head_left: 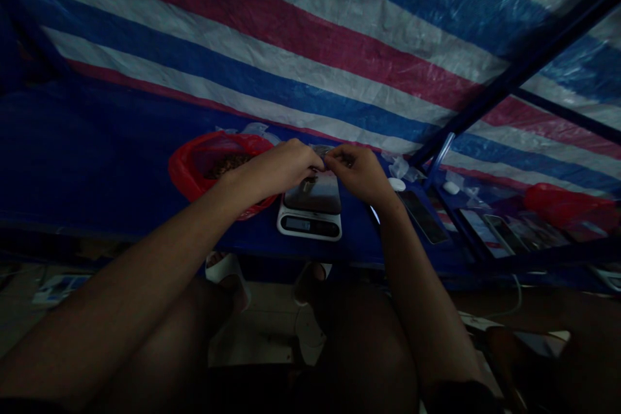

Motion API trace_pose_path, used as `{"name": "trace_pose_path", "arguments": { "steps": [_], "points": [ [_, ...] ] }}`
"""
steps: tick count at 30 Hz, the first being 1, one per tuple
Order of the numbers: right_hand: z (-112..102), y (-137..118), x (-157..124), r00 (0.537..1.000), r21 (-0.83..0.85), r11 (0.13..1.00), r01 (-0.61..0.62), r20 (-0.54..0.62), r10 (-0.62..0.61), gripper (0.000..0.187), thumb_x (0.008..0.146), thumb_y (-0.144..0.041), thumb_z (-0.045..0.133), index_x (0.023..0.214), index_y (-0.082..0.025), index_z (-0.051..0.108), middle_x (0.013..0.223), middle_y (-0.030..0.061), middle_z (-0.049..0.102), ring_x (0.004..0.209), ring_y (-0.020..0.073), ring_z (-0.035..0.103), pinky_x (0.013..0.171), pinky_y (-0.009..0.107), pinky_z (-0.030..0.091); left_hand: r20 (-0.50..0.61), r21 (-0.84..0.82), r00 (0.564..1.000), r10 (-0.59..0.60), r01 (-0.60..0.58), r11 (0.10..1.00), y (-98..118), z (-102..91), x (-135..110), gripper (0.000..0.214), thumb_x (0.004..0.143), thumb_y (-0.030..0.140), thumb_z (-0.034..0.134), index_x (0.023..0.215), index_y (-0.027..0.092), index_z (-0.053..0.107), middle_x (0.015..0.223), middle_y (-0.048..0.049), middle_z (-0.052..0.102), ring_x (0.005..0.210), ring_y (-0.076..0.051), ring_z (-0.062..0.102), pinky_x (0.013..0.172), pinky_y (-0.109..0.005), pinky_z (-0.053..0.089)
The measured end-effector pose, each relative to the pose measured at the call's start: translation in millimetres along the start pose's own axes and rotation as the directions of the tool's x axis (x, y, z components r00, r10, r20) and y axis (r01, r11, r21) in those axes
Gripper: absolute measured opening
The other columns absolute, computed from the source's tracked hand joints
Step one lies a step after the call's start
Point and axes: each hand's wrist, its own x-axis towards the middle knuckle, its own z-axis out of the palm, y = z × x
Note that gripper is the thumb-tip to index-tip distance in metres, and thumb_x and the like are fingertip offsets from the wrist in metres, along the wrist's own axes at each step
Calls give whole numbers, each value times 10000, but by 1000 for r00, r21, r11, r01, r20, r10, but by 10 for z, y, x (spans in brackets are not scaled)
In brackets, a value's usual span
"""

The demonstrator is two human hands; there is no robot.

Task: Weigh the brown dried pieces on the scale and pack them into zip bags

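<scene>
Both my hands meet above a small white digital scale [310,223] on a blue table. My left hand [286,165] and my right hand [356,171] pinch a small clear plastic bag [323,152] between their fingertips, just over the scale's shiny plate. Something small and dark lies on the plate; I cannot make out what it is. A red plastic bag [194,165], open and filled with brown bits, sits just left of my left hand.
A striped red, white and blue tarp [310,45] hangs behind the table. To the right lie a dark phone [424,217], a white round cap [396,184], clear bags and a red bag [567,207]. A blue metal post [509,74] slants up. My knees and sandalled feet are below.
</scene>
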Motion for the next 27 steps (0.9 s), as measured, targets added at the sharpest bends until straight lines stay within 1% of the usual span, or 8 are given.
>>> {"name": "trace_pose_path", "arguments": {
  "steps": [3,6,11,14,17,22,27],
  "points": [
    [-1,11,0,1000,6,1000,14,-7,-14,190,924,-320,651,876,-175,765,864,68,798,806,209,707,757,338,503,33,-8,999,-16,16,1000,22,-15,-6,298,976,101,605,1110,196,855,1069,-79,858,935,-199,789,837,-278,529],
    [2,17,-1,1000,25,1000,5,-2,-5,189,921,-326,658,878,-177,764,854,61,796,787,206,705,739,331,494,40,-24,999,-16,17,1000,26,-23,-5,283,978,104,622,1135,186,842,1088,-81,857,955,-209,792,828,-281,528],
    [10,9,2,1000,37,999,5,23,-6,182,926,-307,641,885,-182,767,865,59,800,783,203,700,724,324,491,-2,-45,1000,-2,2,999,5,-3,2,285,985,113,635,1174,199,831,1156,-79,849,1037,-226,787,892,-302,535],
    [3,19,7,1000,24,1000,4,21,-4,187,935,-304,640,893,-178,771,873,63,804,785,204,702,723,320,493,-47,-60,999,-20,17,998,-13,25,11,272,1002,160,650,1204,199,828,1168,-89,844,1075,-247,780,933,-333,541],
    [-8,65,12,999,-55,998,-10,34,12,184,942,-285,654,901,-168,790,880,67,812,789,208,709,724,317,485,-75,-90,997,-28,21,996,-32,69,25,260,1004,210,681,1219,195,826,1167,-99,840,1073,-257,777,955,-352,549],
    [42,201,25,990,-205,979,-8,138,37,169,916,-162,668,923,-167,837,915,72,836,820,217,729,769,327,497,-106,-131,994,-21,7,991,-58,102,28,265,1005,206,686,1237,178,811,1227,-100,827,1137,-249,762,1027,-356,541],
    [122,293,46,977,-299,954,17,206,47,168,927,-188,700,970,-171,862,947,96,845,813,226,727,787,350,511,-183,-164,975,-127,97,982,-71,17,-32,318,1035,181,587,1278,189,791,1310,-76,808,1209,-228,740,1070,-344,533]
  ]
}}
